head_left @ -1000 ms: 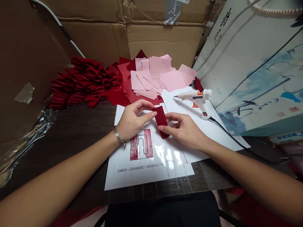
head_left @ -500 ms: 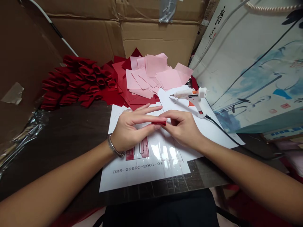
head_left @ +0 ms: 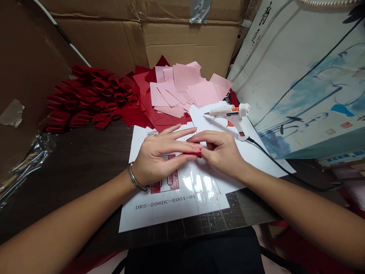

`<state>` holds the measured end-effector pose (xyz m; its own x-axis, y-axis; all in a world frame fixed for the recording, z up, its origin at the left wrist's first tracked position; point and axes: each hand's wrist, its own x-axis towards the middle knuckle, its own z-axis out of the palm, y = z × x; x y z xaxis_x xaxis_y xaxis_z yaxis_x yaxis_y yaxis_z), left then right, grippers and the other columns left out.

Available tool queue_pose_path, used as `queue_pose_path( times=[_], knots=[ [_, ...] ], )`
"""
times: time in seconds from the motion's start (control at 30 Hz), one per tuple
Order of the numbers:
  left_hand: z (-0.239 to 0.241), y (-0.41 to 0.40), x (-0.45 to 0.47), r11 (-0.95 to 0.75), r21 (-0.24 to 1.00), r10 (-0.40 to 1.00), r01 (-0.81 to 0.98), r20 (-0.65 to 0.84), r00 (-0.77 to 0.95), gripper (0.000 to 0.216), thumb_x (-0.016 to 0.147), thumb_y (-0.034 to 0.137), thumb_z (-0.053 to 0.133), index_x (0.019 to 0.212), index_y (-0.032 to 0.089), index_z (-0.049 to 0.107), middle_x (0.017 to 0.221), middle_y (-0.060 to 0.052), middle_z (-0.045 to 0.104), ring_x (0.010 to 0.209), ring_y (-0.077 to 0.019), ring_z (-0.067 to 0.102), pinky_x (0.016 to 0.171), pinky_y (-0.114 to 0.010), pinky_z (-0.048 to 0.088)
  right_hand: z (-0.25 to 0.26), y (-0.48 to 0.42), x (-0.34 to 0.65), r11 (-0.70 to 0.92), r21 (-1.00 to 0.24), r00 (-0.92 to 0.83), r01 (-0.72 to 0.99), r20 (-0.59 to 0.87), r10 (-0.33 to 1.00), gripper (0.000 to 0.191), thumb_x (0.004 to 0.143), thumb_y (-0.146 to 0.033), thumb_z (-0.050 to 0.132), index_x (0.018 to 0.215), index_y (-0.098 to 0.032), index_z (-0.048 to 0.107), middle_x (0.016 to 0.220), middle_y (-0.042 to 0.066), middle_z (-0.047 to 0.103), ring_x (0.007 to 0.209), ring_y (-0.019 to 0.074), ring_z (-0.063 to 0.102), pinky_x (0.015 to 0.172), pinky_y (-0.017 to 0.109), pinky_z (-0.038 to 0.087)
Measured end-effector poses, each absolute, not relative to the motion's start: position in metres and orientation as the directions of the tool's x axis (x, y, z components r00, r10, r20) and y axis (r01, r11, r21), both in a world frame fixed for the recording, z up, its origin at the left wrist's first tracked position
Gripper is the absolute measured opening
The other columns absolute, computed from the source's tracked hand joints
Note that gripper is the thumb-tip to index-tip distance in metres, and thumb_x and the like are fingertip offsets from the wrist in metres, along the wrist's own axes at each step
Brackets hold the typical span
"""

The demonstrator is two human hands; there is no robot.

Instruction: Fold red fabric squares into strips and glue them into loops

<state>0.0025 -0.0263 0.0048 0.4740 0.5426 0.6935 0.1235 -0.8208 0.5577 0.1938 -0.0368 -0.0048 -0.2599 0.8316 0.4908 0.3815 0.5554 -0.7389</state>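
Note:
Between my hands is a small folded piece of red felt (head_left: pixel 197 155), mostly covered by fingers. My left hand (head_left: pixel 155 152) pinches it between thumb and index finger, the other fingers stretched out above. At its right end, the closed thumb and fingers of my right hand (head_left: pixel 224 152) press on the felt, close against my left fingertips. Both hands are over a printed white sheet (head_left: pixel 171 215) with a red picture on it. A white glue gun (head_left: pixel 242 121) lies behind my right hand, its nozzle pointing left.
Rolled red felt pieces (head_left: pixel 91 97) are heaped at the back left. Beside them lie flat red squares (head_left: pixel 142 85) and pink squares (head_left: pixel 203 93). Cardboard (head_left: pixel 188 45) walls the back. A painted panel (head_left: pixel 308 87) leans at right; the gun's black cord (head_left: pixel 273 161) runs below it.
The red felt has dropped slightly and turned between my fingers. My right fingertips have come over its end, nearer my left fingertips. The glue gun lies where it was.

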Motion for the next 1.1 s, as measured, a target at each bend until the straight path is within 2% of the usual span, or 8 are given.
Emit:
queue_pose_path(
  times=[0.2,0.3,0.37,0.47,0.57,0.77,0.93,1.1],
  knots=[
    [0.002,-0.024,0.002,-0.839,0.534,0.518,0.105,0.724,0.455,0.022,0.080,0.007,0.070,0.096,0.022,0.074,0.098,-0.002,0.077,0.117,-0.0247,0.064,0.108,-0.051,0.047,-0.004,-0.039,0.193,0.585,-0.723,-0.299,0.369,0.503,0.811,0.018,0.081,-0.009,0.060,0.085,-0.020,0.074,0.088,0.001,0.077,0.070,0.0122,0.064,0.054,0.024,0.044],
    [0.001,-0.024,0.002,-0.848,0.510,0.519,0.142,0.748,0.414,0.021,0.081,0.006,0.069,0.093,0.023,0.074,0.096,-0.001,0.078,0.113,-0.0240,0.067,0.106,-0.051,0.048,-0.002,-0.041,0.194,0.615,-0.675,-0.273,0.407,0.552,0.788,0.028,0.077,-0.010,0.066,0.103,-0.020,0.069,0.104,0.005,0.073,0.065,0.0112,0.060,0.051,0.025,0.044],
    [0.002,-0.023,0.001,-0.855,0.486,0.517,0.181,0.767,0.380,0.020,0.081,0.007,0.070,0.092,0.022,0.074,0.094,-0.001,0.078,0.111,-0.0241,0.068,0.105,-0.049,0.048,0.002,-0.043,0.196,0.671,-0.616,-0.227,0.413,0.643,0.731,0.038,0.073,-0.012,0.070,0.110,-0.019,0.063,0.108,0.007,0.068,0.066,0.0123,0.059,0.053,0.027,0.046],
    [0.002,-0.021,0.001,-0.867,0.448,0.498,0.219,0.794,0.348,0.020,0.079,0.008,0.072,0.092,0.022,0.074,0.089,-0.001,0.078,0.105,-0.0233,0.070,0.099,-0.046,0.052,0.007,-0.046,0.197,0.810,-0.449,-0.218,0.377,0.807,0.549,0.031,0.072,-0.013,0.074,0.100,-0.019,0.062,0.086,0.003,0.068,0.070,0.0154,0.061,0.061,0.031,0.051],
    [0.001,-0.019,0.001,-0.894,0.390,0.446,0.219,0.815,0.369,0.019,0.077,0.008,0.073,0.090,0.021,0.073,0.085,-0.001,0.077,0.096,-0.0221,0.070,0.092,-0.043,0.055,0.010,-0.048,0.195,0.874,-0.314,-0.274,0.369,0.862,0.426,0.024,0.075,-0.012,0.074,0.095,-0.018,0.064,0.075,0.002,0.068,0.067,0.0144,0.062,0.058,0.028,0.051],
    [0.001,-0.020,0.000,-0.912,0.321,0.404,0.255,0.814,0.418,0.017,0.078,0.009,0.071,0.090,0.022,0.073,0.081,0.000,0.076,0.094,-0.0214,0.069,0.087,-0.040,0.056,0.009,-0.049,0.192,0.863,-0.294,-0.296,0.410,0.852,0.431,0.016,0.080,-0.009,0.069,0.093,-0.017,0.068,0.080,0.005,0.072,0.068,0.0133,0.066,0.055,0.024,0.053],
    [0.002,-0.021,-0.001,-0.879,0.411,0.477,0.242,0.771,0.422,0.024,0.081,0.020,0.072,0.105,0.021,0.073,0.096,-0.004,0.076,0.103,-0.0224,0.066,0.089,-0.037,0.056,0.011,-0.048,0.195,0.843,-0.307,-0.278,0.442,0.847,0.454,0.017,0.081,-0.007,0.067,0.090,-0.021,0.069,0.079,0.004,0.074,0.065,0.0147,0.067,0.057,0.027,0.055],
    [0.002,-0.022,-0.003,-0.850,0.498,0.511,0.171,0.702,0.497,0.028,0.094,0.023,0.054,0.117,0.020,0.069,0.110,-0.008,0.072,0.113,-0.0231,0.061,0.095,-0.040,0.052,0.011,-0.047,0.196,0.834,-0.305,-0.236,0.460,0.863,0.446,0.016,0.081,-0.010,0.067,0.090,-0.023,0.069,0.078,0.002,0.074,0.061,0.0148,0.065,0.054,0.028,0.055]
  ],
)
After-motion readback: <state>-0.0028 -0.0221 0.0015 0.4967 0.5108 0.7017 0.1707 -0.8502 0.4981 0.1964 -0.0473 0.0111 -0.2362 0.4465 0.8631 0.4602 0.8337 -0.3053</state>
